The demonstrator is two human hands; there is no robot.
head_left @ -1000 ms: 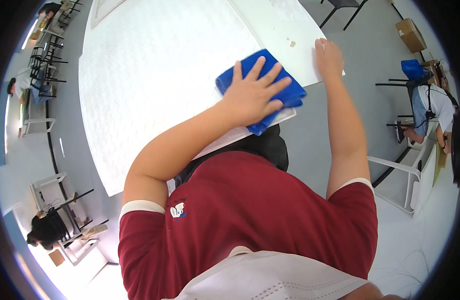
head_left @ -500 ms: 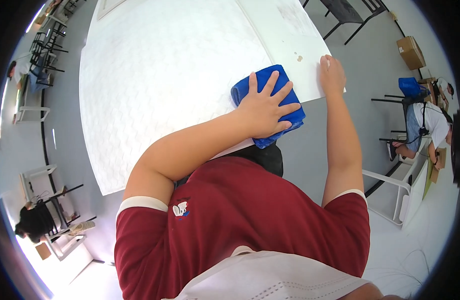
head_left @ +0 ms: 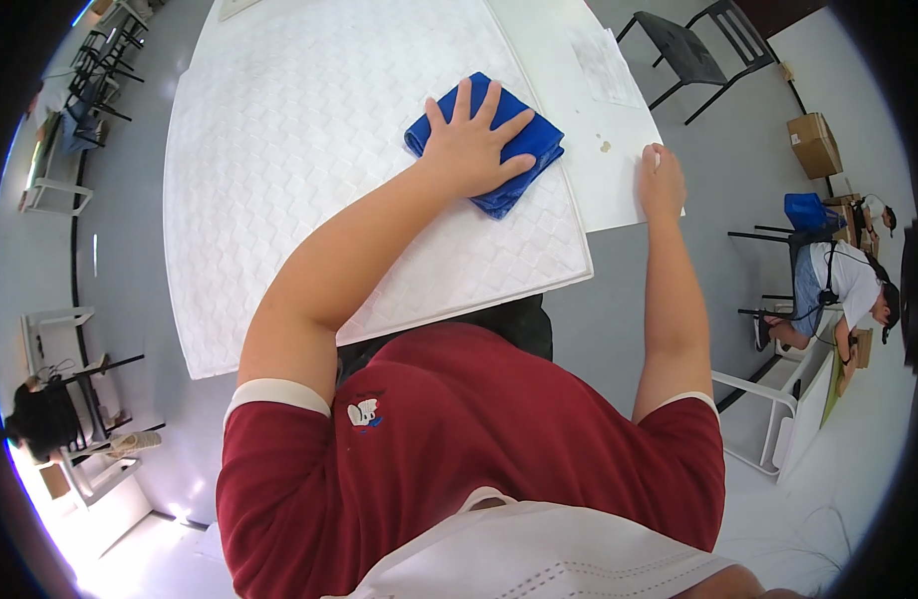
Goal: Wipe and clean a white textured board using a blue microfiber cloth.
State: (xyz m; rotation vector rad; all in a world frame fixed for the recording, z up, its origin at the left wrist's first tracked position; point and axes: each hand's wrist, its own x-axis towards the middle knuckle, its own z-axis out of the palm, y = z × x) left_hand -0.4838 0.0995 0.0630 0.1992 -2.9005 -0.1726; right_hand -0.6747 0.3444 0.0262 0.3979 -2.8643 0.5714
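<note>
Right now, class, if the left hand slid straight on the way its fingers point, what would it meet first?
Beyond the blue cloth under it, the left hand would likely first meet the right edge of the white textured panel; the edge's height is unclear.

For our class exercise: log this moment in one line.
left hand: spread on blue cloth | cloth: on white panel | right hand: at table edge
</note>
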